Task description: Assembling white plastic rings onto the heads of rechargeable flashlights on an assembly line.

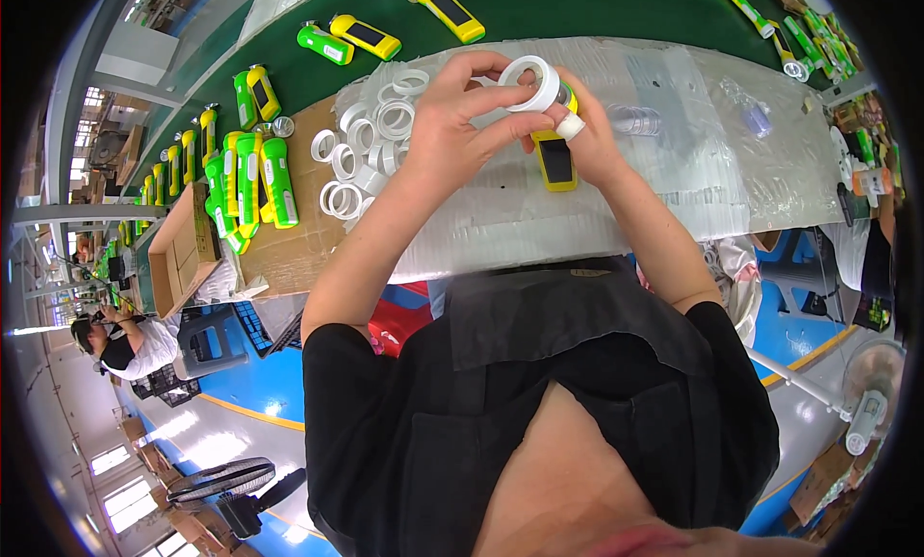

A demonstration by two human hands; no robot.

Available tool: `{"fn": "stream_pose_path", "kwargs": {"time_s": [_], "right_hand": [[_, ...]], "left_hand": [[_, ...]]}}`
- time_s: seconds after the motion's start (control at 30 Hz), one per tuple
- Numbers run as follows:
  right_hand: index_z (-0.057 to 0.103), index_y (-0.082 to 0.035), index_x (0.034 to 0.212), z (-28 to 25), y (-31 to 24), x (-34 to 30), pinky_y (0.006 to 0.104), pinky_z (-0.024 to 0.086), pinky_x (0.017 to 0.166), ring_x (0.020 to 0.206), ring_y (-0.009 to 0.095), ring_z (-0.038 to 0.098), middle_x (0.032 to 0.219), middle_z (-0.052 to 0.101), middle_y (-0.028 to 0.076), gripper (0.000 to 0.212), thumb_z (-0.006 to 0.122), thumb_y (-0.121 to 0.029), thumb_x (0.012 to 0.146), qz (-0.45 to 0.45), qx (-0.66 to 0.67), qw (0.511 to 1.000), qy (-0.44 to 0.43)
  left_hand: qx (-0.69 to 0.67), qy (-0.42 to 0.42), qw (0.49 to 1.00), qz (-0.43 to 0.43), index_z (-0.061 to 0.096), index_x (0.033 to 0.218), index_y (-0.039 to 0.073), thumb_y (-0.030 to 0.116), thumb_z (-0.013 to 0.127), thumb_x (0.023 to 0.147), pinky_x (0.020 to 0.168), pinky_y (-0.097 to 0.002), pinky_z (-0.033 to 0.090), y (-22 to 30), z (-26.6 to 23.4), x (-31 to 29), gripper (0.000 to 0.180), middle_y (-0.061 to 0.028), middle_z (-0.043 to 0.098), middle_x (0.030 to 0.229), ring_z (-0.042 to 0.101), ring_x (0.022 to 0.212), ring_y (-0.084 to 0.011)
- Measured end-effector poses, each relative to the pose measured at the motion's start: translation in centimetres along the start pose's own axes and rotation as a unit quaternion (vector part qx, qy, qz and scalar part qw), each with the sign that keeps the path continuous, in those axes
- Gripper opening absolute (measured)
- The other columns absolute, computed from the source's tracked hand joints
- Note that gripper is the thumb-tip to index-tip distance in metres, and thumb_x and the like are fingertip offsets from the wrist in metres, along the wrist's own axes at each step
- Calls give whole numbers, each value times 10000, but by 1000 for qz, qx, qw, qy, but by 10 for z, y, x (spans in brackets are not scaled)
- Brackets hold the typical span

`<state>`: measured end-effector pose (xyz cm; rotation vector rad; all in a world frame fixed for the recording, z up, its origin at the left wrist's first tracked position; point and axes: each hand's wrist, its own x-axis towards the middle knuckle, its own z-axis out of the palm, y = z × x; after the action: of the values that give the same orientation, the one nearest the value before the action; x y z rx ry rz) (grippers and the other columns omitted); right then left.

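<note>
My left hand [460, 119] pinches a white plastic ring [550, 88] between thumb and fingers, its opening tilted toward me. Just behind and below the ring, my right hand [595, 138] grips a yellow flashlight [557, 164] with a dark panel on its side. The flashlight's head is mostly hidden by the ring and my fingers. A small white wrap [570, 126] shows at my right thumb. To the left of my left hand, loose white rings [369, 180] lie in a heap on the plastic-covered worktop [481, 232].
Green and yellow flashlights [249, 177] are piled at left, beside an open cardboard box [183, 254]. More flashlights [448, 13] lie on the green belt [549, 13] beyond. Clear round pieces [637, 121] sit right of my hands. Another person [135, 345] sits far left.
</note>
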<state>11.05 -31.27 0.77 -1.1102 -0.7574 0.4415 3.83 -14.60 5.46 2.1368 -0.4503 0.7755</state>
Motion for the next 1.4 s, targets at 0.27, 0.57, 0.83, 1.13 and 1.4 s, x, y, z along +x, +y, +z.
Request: {"fn": "stream_pose_path", "kwargs": {"time_s": [0.27,0.57,0.83,1.13,1.4], "right_hand": [[504,-76,1308,-8,-17,3,321,497,920,1034,209,633,1105,643,83,429,622,-253,935,-144,-99,982,68],[615,-31,1091,-61,-107,18,329,509,821,892,242,640,994,649,104,414,781,-153,732,-162,-474,849,-169],[644,17,967,-46,-134,41,335,470,620,702,233,574,804,589,116,378,745,-264,736,-29,-575,749,-329],[606,-5,884,-36,-122,25,377,448,638,747,231,588,851,608,113,483,688,-478,833,40,-685,715,-133],[627,-2,1007,-29,-111,25,342,491,699,773,235,584,950,598,114,383,708,-327,820,81,-678,721,-115]], "left_hand": [[9,-52,998,-15,752,1005,138,231,839,697,764,-328,511,7,-2,5,333,-72,591,1072,592,942,-224],[9,-112,994,0,608,1027,98,264,838,710,781,-349,504,21,20,18,425,-86,642,1031,620,930,-256],[-33,-112,992,-56,566,985,82,224,844,716,753,-323,516,23,39,15,412,-52,691,972,649,837,-233],[14,-97,993,-73,538,949,75,199,852,705,713,-320,518,24,42,17,417,-68,692,917,655,807,-230],[-13,-47,999,7,550,962,100,206,835,696,658,-367,490,16,51,12,404,-66,647,869,620,786,-264]]}}
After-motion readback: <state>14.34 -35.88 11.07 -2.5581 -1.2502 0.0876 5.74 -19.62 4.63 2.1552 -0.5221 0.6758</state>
